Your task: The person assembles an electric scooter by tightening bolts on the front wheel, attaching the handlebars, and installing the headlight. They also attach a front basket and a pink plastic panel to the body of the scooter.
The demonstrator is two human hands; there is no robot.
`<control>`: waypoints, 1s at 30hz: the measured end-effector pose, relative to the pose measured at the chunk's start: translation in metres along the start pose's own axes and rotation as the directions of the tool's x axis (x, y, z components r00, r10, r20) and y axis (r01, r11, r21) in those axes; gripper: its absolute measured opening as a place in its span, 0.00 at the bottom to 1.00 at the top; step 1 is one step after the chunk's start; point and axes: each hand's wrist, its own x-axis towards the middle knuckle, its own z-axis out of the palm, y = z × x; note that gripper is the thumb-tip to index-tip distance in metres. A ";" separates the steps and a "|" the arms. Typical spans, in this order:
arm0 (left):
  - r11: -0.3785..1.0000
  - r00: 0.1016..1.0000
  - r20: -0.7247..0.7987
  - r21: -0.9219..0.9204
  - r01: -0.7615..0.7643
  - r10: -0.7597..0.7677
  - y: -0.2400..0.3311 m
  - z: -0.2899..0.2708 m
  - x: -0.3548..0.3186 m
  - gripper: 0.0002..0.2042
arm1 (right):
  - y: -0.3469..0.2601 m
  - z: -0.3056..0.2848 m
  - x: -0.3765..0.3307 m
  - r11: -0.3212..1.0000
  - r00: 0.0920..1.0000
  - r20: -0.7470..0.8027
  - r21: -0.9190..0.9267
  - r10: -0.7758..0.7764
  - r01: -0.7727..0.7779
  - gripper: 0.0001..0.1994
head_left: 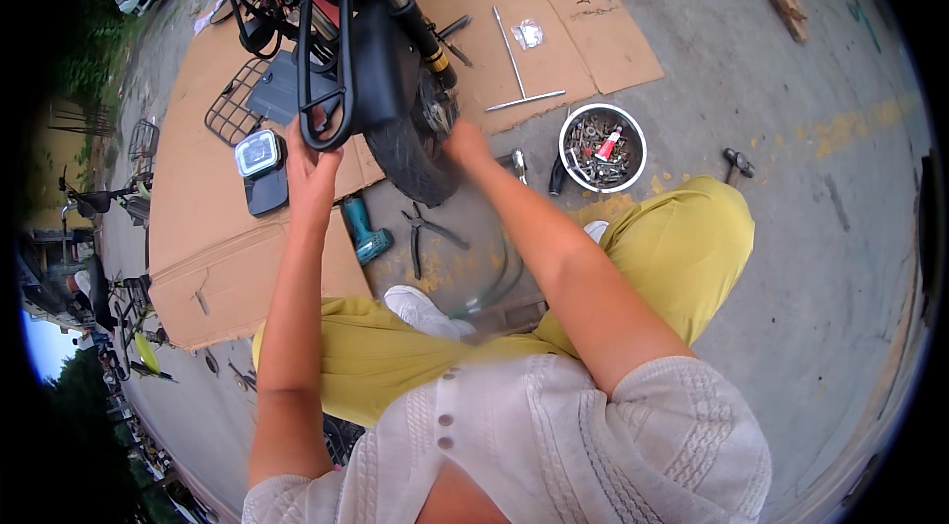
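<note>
My left hand [312,166] is closed round the lower end of a black tubular bar [345,49] at the front of a scooter. Close to the hub of the front wheel [407,158] is my right hand [463,144]. Its fingers look curled at the axle end below the fork leg [413,22], and what they pinch is too small to make out. A black mudguard [381,79] covers the top of the tyre. Beside my left hand, a square headlight [259,154] lies on the cardboard [237,267].
Near the wheel lie a teal power tool [367,232] and pliers [419,237]. A metal bowl [644,150] of bolts stands to the right, with a T-shaped wrench [522,94] beyond it. A hammer [737,164] and a wire basket [229,109] lie farther out.
</note>
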 end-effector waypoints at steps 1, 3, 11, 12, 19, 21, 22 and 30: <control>0.982 0.993 0.030 -0.150 0.116 -0.113 0.003 0.001 -0.002 0.25 | 0.002 0.001 0.001 0.999 1.000 -0.005 -0.028 -0.030 0.030 0.16; 0.889 0.971 0.182 -0.404 0.216 -0.153 0.007 -0.004 -0.004 0.25 | 0.001 0.002 0.000 0.992 0.995 -0.006 -0.076 -0.097 0.096 0.14; 0.761 0.940 0.134 -0.557 0.334 -0.315 0.027 0.012 0.015 0.14 | 0.004 0.006 0.008 0.984 0.985 -0.092 -0.108 -0.149 0.139 0.09; 0.797 0.949 0.078 -0.524 0.300 -0.306 0.025 0.016 0.014 0.14 | 0.003 0.005 0.007 0.985 0.986 -0.070 -0.095 -0.149 0.142 0.10; 0.770 0.950 0.035 -0.577 0.272 -0.310 0.027 0.020 0.010 0.12 | -0.012 -0.005 -0.018 1.000 1.000 -0.019 -0.021 0.023 -0.024 0.17; 0.780 0.950 0.026 -0.565 0.270 -0.310 0.030 0.021 0.011 0.13 | -0.014 -0.008 -0.023 0.998 0.998 -0.025 0.018 0.061 -0.061 0.18; 0.792 0.953 0.013 -0.552 0.260 -0.304 0.032 0.023 0.012 0.13 | -0.014 -0.008 -0.018 0.999 0.999 -0.027 -0.015 0.034 -0.034 0.16; 0.800 0.959 0.015 -0.549 0.243 -0.282 0.029 0.024 0.011 0.14 | -0.009 -0.009 -0.005 0.994 0.997 -0.005 -0.086 -0.072 0.071 0.12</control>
